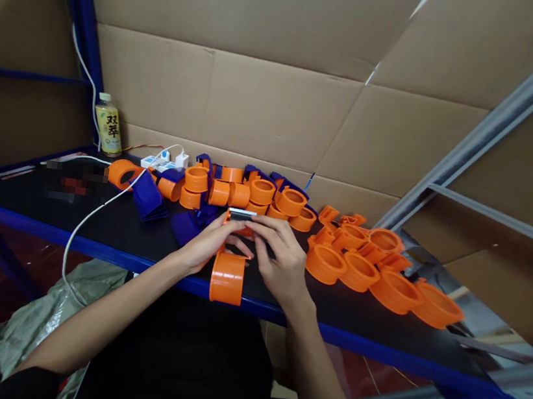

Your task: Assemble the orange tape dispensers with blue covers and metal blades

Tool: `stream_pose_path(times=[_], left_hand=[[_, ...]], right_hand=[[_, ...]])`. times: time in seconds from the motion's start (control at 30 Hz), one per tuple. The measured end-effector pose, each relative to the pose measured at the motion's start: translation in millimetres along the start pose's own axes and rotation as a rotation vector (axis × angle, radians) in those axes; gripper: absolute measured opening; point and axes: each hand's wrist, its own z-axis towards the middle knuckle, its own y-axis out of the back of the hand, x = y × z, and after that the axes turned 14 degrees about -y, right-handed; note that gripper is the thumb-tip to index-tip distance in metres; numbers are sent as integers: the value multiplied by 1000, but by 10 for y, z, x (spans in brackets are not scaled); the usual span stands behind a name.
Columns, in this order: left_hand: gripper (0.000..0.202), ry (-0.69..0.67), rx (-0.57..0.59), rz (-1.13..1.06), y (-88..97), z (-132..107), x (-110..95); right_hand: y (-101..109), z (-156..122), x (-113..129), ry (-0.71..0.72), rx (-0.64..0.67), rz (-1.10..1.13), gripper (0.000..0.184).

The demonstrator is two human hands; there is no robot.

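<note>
Over the front of the table, my left hand (206, 242) is closed around an orange tape dispenser (227, 279). Its round hub hangs down toward me, over the table's blue front edge. At the dispenser's far end a dark strip with a serrated metal blade (243, 212) points away from me. My right hand (283, 259) comes in from the right, with its thumb and fingertips pinched at that blade strip. The fingers partly hide the dispenser's middle.
Orange dispensers (325, 263) cluster at the right; more orange rings (196, 179) and blue parts (149, 197) lie toward the back. A white cable (98, 209) hangs over the front edge near a power strip (155, 162). A bottle (108, 126) stands at the back left.
</note>
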Motion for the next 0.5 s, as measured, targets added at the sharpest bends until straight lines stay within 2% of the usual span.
stream_pose_path(times=[0.1,0.23,0.33,0.43,0.5], left_hand=[[28,-18,-22,-24,7,0,4],[26,22,-62,-142,4,2,-29],[33,113,-82,-309,2,9,-75],[35,129,-95,-387,5,17,-115],[33,132,-92,-410,7,18,-133]], right_hand=[[5,-11,-16,53,57,-8,39],[1,-10,18,26,70,25,39],[-8,1,69,-7,14,68,38],[-29,12,98,-52,-61,50,38],[-48,16,96,-68,-63,20,37]])
